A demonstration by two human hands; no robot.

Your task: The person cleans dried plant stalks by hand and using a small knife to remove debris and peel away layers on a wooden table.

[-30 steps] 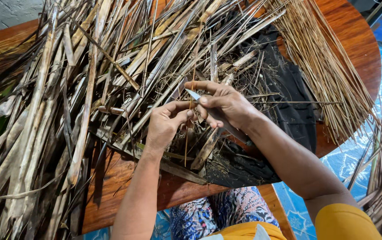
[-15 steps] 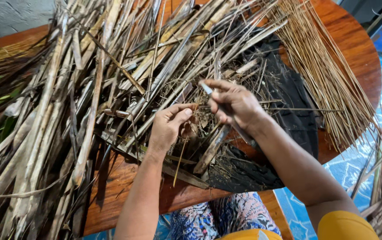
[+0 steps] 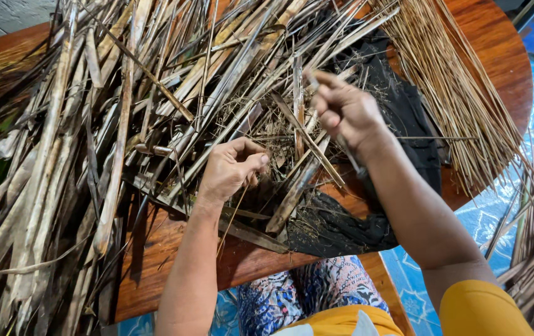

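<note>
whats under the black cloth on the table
The black cloth lies on the round wooden table, whose brown top shows around it. Dry leaf strips cover the cloth's left part, so what lies beneath there cannot be seen.

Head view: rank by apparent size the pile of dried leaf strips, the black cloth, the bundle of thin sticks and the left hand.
1. Pile of dried leaf strips.
2. Black cloth and bundle of thin sticks: too alike to rank, the cloth partly covered.
3. Left hand.

A round wooden table [image 3: 497, 56] carries dried leaf strips [image 3: 92, 155], thin sticks [image 3: 453, 93] and black cloth [image 3: 403, 118].
</note>
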